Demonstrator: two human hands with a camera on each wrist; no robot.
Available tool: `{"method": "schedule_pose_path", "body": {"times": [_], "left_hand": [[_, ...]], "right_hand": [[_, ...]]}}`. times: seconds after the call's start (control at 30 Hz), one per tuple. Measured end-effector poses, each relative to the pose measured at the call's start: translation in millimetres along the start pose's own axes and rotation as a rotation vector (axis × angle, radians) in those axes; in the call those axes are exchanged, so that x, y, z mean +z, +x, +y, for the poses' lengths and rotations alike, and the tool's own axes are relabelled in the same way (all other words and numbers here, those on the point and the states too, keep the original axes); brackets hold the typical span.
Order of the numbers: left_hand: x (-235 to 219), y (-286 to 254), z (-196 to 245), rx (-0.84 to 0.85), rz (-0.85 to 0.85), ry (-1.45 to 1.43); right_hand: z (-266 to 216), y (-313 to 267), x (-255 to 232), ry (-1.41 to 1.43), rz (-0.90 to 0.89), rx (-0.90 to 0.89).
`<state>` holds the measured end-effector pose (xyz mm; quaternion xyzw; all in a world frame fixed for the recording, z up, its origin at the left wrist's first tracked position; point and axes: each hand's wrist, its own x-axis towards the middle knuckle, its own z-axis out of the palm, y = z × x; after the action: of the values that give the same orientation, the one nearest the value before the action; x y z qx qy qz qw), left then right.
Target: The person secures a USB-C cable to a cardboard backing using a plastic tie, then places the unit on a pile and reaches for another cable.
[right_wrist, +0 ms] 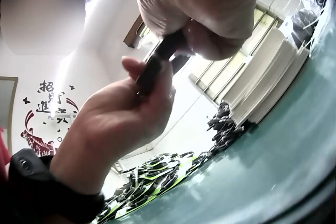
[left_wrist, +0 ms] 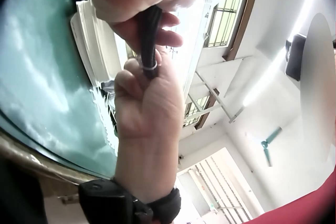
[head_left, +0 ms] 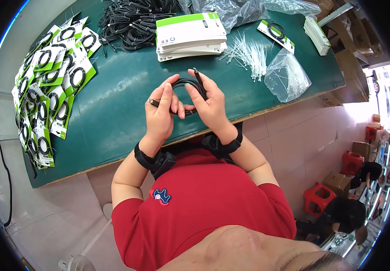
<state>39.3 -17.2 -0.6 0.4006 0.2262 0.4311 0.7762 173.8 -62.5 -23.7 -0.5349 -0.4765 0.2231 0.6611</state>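
Observation:
A coiled black cable [head_left: 187,82] is held between both hands, low over the table's near side. My left hand [head_left: 160,113] grips the coil's left side with curled fingers, and a connector end [head_left: 153,103] sticks out beside its fingers. On the other side, my right hand [head_left: 212,105] pinches the coil between thumb and fingers, with a second plug end [head_left: 197,73] pointing up past the fingertips. In the left wrist view the bundled cable [left_wrist: 149,43] runs between the two hands. The right wrist view shows the dark cable [right_wrist: 157,61] at the left hand's fingers.
The green table [head_left: 123,113] bears a pile of carded cables [head_left: 50,86] at left and a heap of loose black cables [head_left: 132,22] behind. Stacked cards [head_left: 188,31], white zip ties [head_left: 249,56], a plastic bag of ties [head_left: 287,77] and one carded cable [head_left: 276,34] lie farther right.

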Motion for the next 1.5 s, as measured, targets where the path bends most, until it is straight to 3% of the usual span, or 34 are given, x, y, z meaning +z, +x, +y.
{"method": "schedule_pose_path", "body": {"times": [0.13,0.3,0.43,0.6,0.67,0.97,1.2,1.37,1.47,1.5], "left_hand": [[1.7,0.2,-0.4,0.012,0.065,0.072],[-1.1,0.4,-11.9,0.02,0.107,0.102],[-6.3,0.2,-12.1,-0.031,0.092,-0.036],[6.7,-1.1,-25.3,0.118,0.011,-0.084],[-3.2,3.2,-31.3,0.061,-0.053,-0.09],[-19.6,1.5,-6.7,-0.166,-0.186,-0.011],[-28.9,-0.4,17.5,-0.312,-0.254,0.102],[-26.5,-3.2,14.8,-0.344,-0.232,0.006],[-25.0,-2.6,11.7,-0.333,-0.148,-0.041],[-23.6,-2.2,10.9,-0.325,-0.105,-0.066]], "right_hand": [[-8.3,8.9,-14.3,-0.079,-0.182,-0.034],[-16.1,8.4,-20.5,-0.159,-0.228,0.049],[-11.2,4.1,-16.2,-0.07,-0.235,0.075],[-6.9,3.9,-3.9,0.338,-0.093,0.36],[-8.5,3.0,0.1,0.571,-0.015,0.482],[-2.0,0.2,-8.6,0.462,-0.097,0.523],[-10.0,-1.9,-16.9,0.434,-0.236,0.668],[-12.4,-3.5,-21.2,0.298,-0.336,0.659],[-14.9,-6.4,-13.6,0.17,-0.321,0.394],[-17.0,-6.6,-13.9,0.169,-0.317,0.393]]}}
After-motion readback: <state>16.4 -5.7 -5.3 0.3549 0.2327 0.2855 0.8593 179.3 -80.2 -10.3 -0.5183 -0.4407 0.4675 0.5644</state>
